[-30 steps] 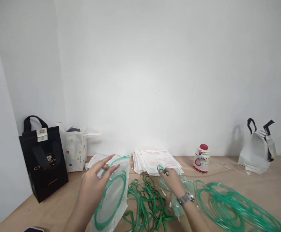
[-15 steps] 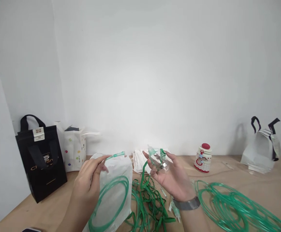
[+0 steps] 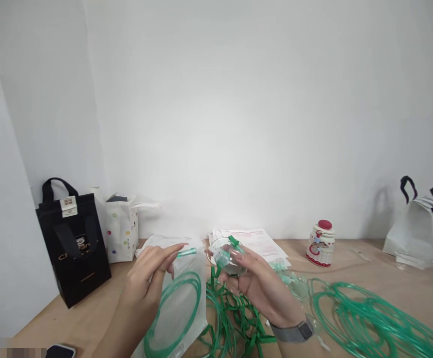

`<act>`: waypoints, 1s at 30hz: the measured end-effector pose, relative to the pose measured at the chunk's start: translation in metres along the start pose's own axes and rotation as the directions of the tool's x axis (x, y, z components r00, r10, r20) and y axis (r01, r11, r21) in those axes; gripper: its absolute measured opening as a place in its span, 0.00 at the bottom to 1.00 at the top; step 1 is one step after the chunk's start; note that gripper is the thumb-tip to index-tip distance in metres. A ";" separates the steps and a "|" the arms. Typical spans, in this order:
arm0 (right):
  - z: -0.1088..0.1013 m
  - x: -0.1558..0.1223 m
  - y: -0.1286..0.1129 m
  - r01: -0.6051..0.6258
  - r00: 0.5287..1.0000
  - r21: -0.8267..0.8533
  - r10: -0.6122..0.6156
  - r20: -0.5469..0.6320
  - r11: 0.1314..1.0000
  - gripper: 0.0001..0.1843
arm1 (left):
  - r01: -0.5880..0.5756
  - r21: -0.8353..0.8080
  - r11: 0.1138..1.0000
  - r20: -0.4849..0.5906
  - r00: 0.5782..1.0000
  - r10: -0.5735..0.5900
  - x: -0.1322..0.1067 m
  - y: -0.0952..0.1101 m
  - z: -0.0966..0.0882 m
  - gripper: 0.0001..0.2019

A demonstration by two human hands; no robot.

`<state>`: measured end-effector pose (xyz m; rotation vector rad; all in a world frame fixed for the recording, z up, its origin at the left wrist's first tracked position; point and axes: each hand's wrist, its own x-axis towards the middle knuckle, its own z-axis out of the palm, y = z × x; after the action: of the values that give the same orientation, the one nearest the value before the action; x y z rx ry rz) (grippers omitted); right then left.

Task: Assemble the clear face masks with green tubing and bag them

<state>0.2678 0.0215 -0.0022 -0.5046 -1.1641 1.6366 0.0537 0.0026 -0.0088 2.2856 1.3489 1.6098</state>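
Note:
My left hand [image 3: 145,283] pinches the end of a green tube [image 3: 187,252] above a white pouch [image 3: 177,303] on which a green tube coil lies. My right hand [image 3: 255,286] is held palm up and curls round a clear plastic mask [image 3: 228,257] with a green strap. The tube end points at the mask, a short gap apart. A heap of green straps [image 3: 234,318] lies on the wooden table [image 3: 85,318] between my arms. A watch sits on my right wrist.
Several coils of green tubing [image 3: 365,318] lie at the right. A stack of white pouches [image 3: 257,241], a small red-topped jar [image 3: 321,242], a black bag [image 3: 72,243], a dotted white bag [image 3: 121,228] and a white bag [image 3: 419,228] stand along the wall. A phone [image 3: 60,351] lies bottom left.
My right hand lifted the mask from the table, turned palm up and brought it left toward the tube end. My left hand closed on the tube end and raised it.

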 end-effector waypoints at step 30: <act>0.012 -0.017 -0.007 0.031 0.997 -0.201 -0.017 0.071 0.979 0.12 | -0.017 -0.038 0.999 0.110 0.994 0.021 -0.006 0.022 -0.001 0.07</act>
<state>0.2686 0.0009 0.0060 -0.5641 -1.3920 1.5330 0.0664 -0.0153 -0.0018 2.3349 1.2666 1.4761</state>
